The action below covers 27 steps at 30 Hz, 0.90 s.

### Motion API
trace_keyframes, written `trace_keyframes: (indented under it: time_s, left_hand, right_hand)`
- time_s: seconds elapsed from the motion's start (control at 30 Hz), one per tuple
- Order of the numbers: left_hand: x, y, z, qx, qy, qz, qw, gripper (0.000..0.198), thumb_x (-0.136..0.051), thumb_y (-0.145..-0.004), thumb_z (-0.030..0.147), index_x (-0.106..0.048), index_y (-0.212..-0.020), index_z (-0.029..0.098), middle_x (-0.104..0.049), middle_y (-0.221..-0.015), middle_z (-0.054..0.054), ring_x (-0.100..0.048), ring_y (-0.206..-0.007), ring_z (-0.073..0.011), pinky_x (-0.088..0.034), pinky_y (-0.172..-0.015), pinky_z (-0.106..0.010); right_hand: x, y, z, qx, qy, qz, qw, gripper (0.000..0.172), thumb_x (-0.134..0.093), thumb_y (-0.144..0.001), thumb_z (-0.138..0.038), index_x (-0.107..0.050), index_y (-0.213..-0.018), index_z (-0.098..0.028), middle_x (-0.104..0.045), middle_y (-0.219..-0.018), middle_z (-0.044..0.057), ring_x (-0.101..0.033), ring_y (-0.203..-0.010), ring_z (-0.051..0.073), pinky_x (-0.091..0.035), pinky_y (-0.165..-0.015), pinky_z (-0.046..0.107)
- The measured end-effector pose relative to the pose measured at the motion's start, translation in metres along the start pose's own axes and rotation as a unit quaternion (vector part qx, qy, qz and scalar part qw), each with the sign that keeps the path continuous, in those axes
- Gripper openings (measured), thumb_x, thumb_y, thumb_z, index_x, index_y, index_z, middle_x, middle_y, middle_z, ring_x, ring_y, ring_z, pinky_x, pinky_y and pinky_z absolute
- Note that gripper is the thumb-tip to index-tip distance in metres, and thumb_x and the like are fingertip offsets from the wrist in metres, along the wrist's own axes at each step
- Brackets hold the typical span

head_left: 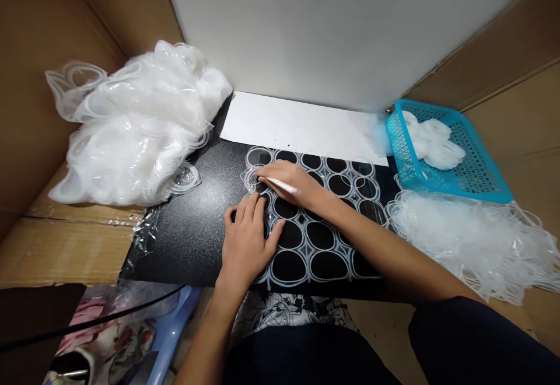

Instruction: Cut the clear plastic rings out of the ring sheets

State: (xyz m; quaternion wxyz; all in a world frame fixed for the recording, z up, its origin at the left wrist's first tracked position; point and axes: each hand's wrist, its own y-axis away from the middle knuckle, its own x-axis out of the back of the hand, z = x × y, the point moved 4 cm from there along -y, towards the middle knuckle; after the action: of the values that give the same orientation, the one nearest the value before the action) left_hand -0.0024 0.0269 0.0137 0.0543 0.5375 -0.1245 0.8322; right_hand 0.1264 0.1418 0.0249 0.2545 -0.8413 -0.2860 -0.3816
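A clear plastic sheet of rounded cut-outs (319,239) lies flat on a black board (192,227). My left hand (247,239) rests palm down on the sheet's left part, fingers stretched forward. My right hand (289,184) reaches across to the sheet's upper left corner, fingers curled over a thin white stick (282,184) whose tip touches a cut-out there.
A big heap of clear plastic pieces (135,128) lies at the left. A blue basket (476,175) with white pieces stands at the right, above a tangle of plastic offcuts (472,239). White paper (297,125) lies behind the sheet. Cardboard walls surround the board.
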Motion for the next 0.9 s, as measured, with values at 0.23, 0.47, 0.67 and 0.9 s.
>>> trace_keyframes:
  time_s: [0.23,0.47,0.67,0.9]
  left_hand:
    - [0.003,0.002,-0.003,0.005,0.034,0.017,0.999,0.038,-0.053,-0.106,0.041,-0.057,-0.136,0.018,-0.062,-0.147,-0.017,-0.055,-0.137,-0.0306,-0.036,-0.112,-0.052]
    - [0.003,0.002,-0.004,0.008,0.049,0.022,0.999,0.033,-0.055,-0.106,0.039,-0.059,-0.132,0.019,-0.064,-0.145,-0.015,-0.057,-0.135,-0.0294,-0.037,-0.111,-0.05]
    - [0.003,0.001,-0.004,0.01,0.049,0.023,0.998,0.032,-0.054,-0.106,0.038,-0.059,-0.132,0.019,-0.063,-0.145,-0.014,-0.057,-0.135,-0.0293,-0.037,-0.11,-0.05]
    - [0.003,0.001,-0.005,0.009,0.042,0.016,0.999,0.033,-0.053,-0.107,0.039,-0.058,-0.133,0.019,-0.063,-0.146,-0.015,-0.056,-0.136,-0.0297,-0.037,-0.11,-0.05]
  right_hand:
    - [0.007,-0.003,-0.004,-0.087,-0.144,-0.047,0.985,0.02,-0.062,-0.104,-0.034,-0.08,-0.099,-0.03,-0.08,-0.117,0.001,-0.073,-0.113,0.023,-0.057,-0.107,0.045]
    - [0.005,0.002,0.002,-0.084,-0.164,-0.055,0.981,0.021,-0.062,-0.103,-0.035,-0.081,-0.098,-0.031,-0.08,-0.114,0.0,-0.074,-0.109,0.022,-0.058,-0.104,0.045]
    - [0.007,0.006,0.005,-0.095,-0.179,-0.034,0.979,0.019,-0.063,-0.102,-0.035,-0.082,-0.098,-0.03,-0.081,-0.112,0.001,-0.075,-0.104,0.021,-0.061,-0.1,0.043]
    - [0.004,0.008,0.005,-0.076,-0.174,-0.048,0.981,0.019,-0.062,-0.103,-0.033,-0.081,-0.1,-0.032,-0.08,-0.115,0.002,-0.073,-0.111,0.021,-0.059,-0.103,0.043]
